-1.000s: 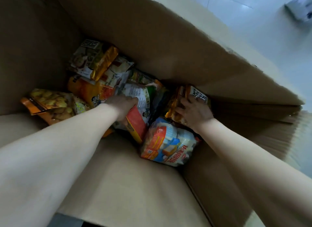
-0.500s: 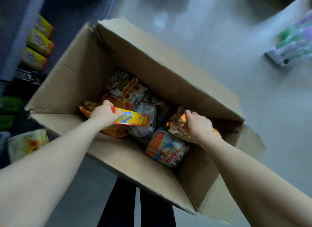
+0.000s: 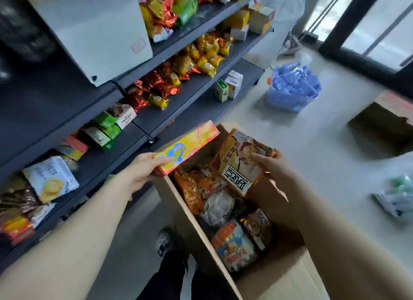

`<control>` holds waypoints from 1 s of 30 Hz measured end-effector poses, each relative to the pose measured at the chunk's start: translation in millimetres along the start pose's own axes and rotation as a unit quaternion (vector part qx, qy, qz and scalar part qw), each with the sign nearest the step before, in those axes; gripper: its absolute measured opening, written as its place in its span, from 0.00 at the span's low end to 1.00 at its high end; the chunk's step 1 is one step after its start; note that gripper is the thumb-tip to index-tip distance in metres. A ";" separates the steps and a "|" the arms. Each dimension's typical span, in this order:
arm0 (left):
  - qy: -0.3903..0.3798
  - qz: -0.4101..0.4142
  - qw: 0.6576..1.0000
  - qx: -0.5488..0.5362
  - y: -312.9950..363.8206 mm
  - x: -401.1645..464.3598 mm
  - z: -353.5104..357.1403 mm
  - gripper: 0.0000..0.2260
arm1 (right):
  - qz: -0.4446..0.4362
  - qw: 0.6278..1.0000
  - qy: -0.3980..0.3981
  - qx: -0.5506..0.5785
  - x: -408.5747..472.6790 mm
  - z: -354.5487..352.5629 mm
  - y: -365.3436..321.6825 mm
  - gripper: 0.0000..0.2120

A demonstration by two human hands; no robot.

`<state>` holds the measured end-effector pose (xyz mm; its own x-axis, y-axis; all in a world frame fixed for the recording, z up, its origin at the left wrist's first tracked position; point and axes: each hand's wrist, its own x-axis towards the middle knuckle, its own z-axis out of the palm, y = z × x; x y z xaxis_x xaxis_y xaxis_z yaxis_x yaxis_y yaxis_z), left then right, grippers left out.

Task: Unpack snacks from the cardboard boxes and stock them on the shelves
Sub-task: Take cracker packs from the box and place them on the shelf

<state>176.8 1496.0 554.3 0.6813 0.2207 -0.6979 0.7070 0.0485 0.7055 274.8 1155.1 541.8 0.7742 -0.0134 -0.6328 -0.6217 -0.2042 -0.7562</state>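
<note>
Your left hand (image 3: 143, 171) is closed around the near end of a long yellow-and-red snack box (image 3: 186, 149), held tilted above the cardboard box (image 3: 279, 279). Your right hand (image 3: 271, 165) grips an orange snack bag (image 3: 242, 163) by its far edge, lifted over the open box, where more packets (image 3: 214, 201) lie. The dark shelves (image 3: 156, 118), part stocked, stand to your left. Both forearms reach forward, bare.

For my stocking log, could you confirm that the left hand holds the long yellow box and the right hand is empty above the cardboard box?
Not quite: the head view shows the right hand holding a snack bag. The left hand does hold the long yellow box above the cardboard box.
</note>
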 end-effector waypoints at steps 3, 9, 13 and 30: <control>0.011 0.058 0.997 -0.059 28.2 -50.5 -30.0 0.12 | -0.051 0.997 -0.054 0.001 -20.2 20.8 -53.5 0.25; 0.076 0.154 0.980 -0.097 69.6 -134.9 -95.8 0.14 | -0.131 0.980 -0.149 0.000 -65.1 73.7 -145.2 0.20; 0.122 0.187 0.971 -0.086 87.0 -177.1 -143.8 0.17 | -0.184 0.965 -0.187 -0.022 -88.8 104.7 -195.1 0.19; 0.382 0.414 0.826 -0.034 171.5 -377.7 -302.3 0.22 | -0.366 0.890 -0.272 -0.015 -238.9 209.8 -408.5 0.22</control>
<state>-16.5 1715.4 976.2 0.5897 0.7537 0.2901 0.0287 -0.3786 0.9251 318.9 1447.1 967.0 0.7936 0.6075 0.0334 0.0350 0.0094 -0.9993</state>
